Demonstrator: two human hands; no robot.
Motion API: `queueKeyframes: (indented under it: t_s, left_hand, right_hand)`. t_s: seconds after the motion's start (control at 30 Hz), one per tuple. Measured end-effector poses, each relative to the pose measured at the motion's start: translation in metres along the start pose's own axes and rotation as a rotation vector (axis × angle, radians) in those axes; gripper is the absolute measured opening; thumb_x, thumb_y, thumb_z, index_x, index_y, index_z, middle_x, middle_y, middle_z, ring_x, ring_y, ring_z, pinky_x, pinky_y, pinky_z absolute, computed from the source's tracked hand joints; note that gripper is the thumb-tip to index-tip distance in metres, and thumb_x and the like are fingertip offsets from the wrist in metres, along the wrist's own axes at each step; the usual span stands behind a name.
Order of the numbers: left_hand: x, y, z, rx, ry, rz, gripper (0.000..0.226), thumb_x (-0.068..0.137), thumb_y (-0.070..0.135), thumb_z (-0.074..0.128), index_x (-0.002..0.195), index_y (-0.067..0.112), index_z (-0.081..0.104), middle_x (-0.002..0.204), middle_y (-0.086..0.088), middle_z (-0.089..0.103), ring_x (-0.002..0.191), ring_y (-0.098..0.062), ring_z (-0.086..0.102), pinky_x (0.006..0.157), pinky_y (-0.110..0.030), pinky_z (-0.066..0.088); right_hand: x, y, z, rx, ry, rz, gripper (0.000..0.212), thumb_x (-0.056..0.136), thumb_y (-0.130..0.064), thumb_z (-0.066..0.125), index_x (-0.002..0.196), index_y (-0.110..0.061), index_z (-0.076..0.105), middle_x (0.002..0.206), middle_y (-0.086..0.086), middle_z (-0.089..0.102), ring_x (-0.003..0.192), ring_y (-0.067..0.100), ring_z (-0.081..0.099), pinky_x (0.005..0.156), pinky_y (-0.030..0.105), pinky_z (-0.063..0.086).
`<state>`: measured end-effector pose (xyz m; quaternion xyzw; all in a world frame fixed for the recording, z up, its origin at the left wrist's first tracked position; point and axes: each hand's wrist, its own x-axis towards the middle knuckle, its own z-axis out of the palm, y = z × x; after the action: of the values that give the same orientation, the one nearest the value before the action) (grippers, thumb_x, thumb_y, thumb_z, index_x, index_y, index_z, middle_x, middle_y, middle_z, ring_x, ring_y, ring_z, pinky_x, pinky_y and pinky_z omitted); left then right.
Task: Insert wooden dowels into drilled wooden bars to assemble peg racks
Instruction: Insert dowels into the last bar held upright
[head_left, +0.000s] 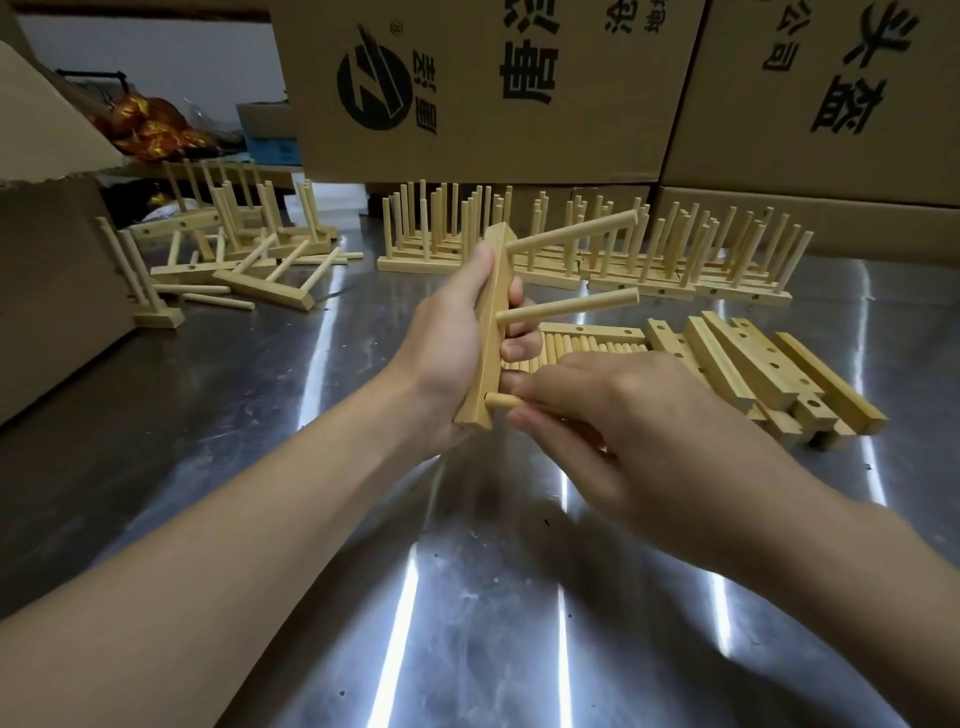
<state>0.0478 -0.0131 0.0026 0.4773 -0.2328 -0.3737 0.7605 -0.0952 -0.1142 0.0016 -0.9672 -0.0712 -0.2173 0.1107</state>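
Observation:
My left hand (447, 353) grips a drilled wooden bar (491, 332) held nearly upright above the metal table. Two dowels stick out of it to the right: an upper dowel (571, 235) and a middle dowel (569, 307). My right hand (628, 421) pinches a third dowel (500, 401) whose end sits at the bar's lowest hole; most of this dowel is hidden by my fingers. A row of loose dowels (587, 345) lies on the table behind my right hand.
Bare drilled bars (769, 374) lie piled at the right. Finished peg racks (597, 244) stand in rows at the back, below large cardboard boxes (493, 88). More racks and loose dowels (244, 260) lie tumbled at the left, beside another box (47, 260).

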Motion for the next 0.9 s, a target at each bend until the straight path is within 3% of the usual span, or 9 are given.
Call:
queueKeyframes:
  t_s: [0.17,0.27,0.33,0.4,0.47,0.53,0.73,0.83,0.9]
  left_hand:
    - [-0.003,-0.003,0.003,0.058,-0.007,0.021,0.051,0.113,0.056,0.029,0.086,0.017,0.047,0.066,0.001,0.040,0.056,-0.012,0.032,0.053,-0.026,0.021]
    - [-0.006,-0.002,0.006,0.078,-0.019,0.072,0.047,0.113,0.055,0.028,0.089,0.018,0.045,0.067,0.003,0.040,0.054,-0.010,0.033,0.048,-0.025,0.021]
    - [-0.007,-0.002,0.007,0.108,-0.023,0.104,0.046,0.113,0.055,0.029,0.090,0.018,0.044,0.070,0.002,0.040,0.056,-0.010,0.033,0.047,-0.023,0.022]
    - [-0.007,-0.003,0.008,0.175,-0.025,0.114,0.045,0.113,0.055,0.029,0.092,0.017,0.044,0.073,0.001,0.039,0.058,-0.012,0.033,0.048,-0.025,0.023]
    - [-0.006,-0.004,0.007,0.215,-0.026,0.106,0.045,0.113,0.055,0.028,0.092,0.017,0.043,0.073,0.000,0.038,0.059,-0.012,0.033,0.048,-0.025,0.024]
    - [-0.004,-0.005,0.006,0.227,-0.027,0.088,0.046,0.113,0.055,0.028,0.090,0.017,0.043,0.073,0.000,0.038,0.059,-0.012,0.034,0.049,-0.024,0.025]
    - [-0.002,-0.009,0.007,0.105,-0.025,-0.007,0.048,0.112,0.055,0.029,0.083,0.020,0.044,0.070,0.001,0.036,0.058,-0.011,0.029,0.064,-0.034,0.010]
    - [-0.004,-0.007,0.006,0.092,-0.018,0.026,0.048,0.113,0.054,0.030,0.084,0.019,0.044,0.069,0.001,0.036,0.058,-0.012,0.028,0.059,-0.032,0.011]
    - [-0.005,-0.005,0.005,0.082,-0.017,0.055,0.047,0.113,0.054,0.032,0.085,0.018,0.045,0.069,0.002,0.038,0.057,-0.011,0.031,0.055,-0.029,0.014]
  right_hand:
    - [0.000,-0.002,-0.008,-0.103,-0.054,-0.053,0.034,0.108,-0.042,0.045,0.086,-0.024,0.064,0.071,-0.011,0.054,0.062,0.013,0.052,0.059,0.036,0.045]
    - [0.000,-0.001,-0.004,0.017,-0.046,-0.032,0.037,0.111,-0.038,0.049,0.083,-0.023,0.068,0.056,-0.014,0.048,0.052,0.010,0.050,0.054,0.021,0.035]
    - [-0.001,0.003,-0.002,0.328,-0.078,0.157,0.040,0.109,-0.034,0.057,0.077,-0.016,0.072,0.048,-0.012,0.041,0.043,0.010,0.039,0.048,0.017,0.027]
    - [0.001,0.003,-0.001,0.867,-0.198,0.520,0.040,0.107,-0.029,0.061,0.077,-0.007,0.075,0.049,-0.008,0.031,0.042,0.009,0.024,0.042,0.022,0.021]
    - [0.002,0.001,0.002,1.106,-0.272,0.649,0.037,0.106,-0.027,0.060,0.083,-0.004,0.077,0.052,-0.004,0.028,0.044,0.011,0.020,0.041,0.020,0.017]
    - [0.001,0.003,0.006,0.952,-0.260,0.571,0.040,0.108,-0.032,0.058,0.083,-0.007,0.078,0.051,-0.005,0.031,0.046,0.012,0.024,0.041,0.022,0.021]
    - [-0.003,0.005,0.005,0.130,-0.002,0.019,0.032,0.109,-0.036,0.054,0.086,-0.021,0.071,0.065,-0.017,0.060,0.063,0.006,0.058,0.062,0.021,0.043]
    - [-0.003,0.005,0.011,0.174,0.030,0.013,0.035,0.110,-0.030,0.057,0.082,-0.017,0.073,0.055,-0.012,0.050,0.052,0.011,0.047,0.054,0.019,0.032]
    - [-0.003,0.004,0.014,0.493,0.004,0.191,0.037,0.108,-0.029,0.062,0.076,-0.014,0.074,0.049,-0.010,0.039,0.044,0.010,0.033,0.049,0.021,0.026]
